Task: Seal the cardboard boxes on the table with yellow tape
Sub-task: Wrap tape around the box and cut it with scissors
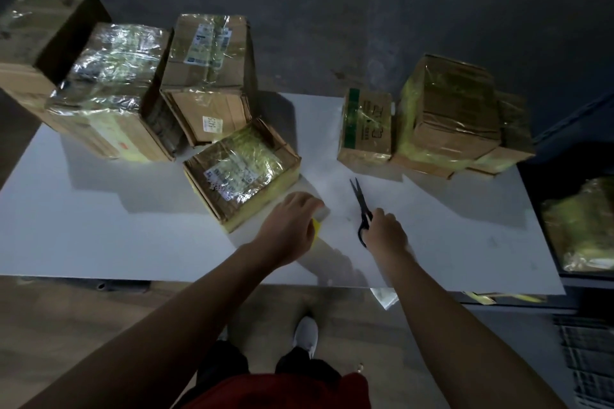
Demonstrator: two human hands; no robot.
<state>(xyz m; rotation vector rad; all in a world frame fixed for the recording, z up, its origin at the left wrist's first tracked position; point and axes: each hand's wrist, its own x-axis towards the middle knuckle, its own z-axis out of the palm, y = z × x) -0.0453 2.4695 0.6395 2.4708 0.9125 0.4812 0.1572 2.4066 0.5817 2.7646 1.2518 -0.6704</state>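
Cardboard boxes point(242, 173) crinkly, glossy-wrapped; right hand point(385, 232) grips slim black scissors point(360, 199).

Dim, soft-focus view; glare on plastic wrap point(109, 53); edges bow outward.

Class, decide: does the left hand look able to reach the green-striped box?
Probably yes: only bare table lies between the left hand and the green-striped box; the scissors lie just right of that path.
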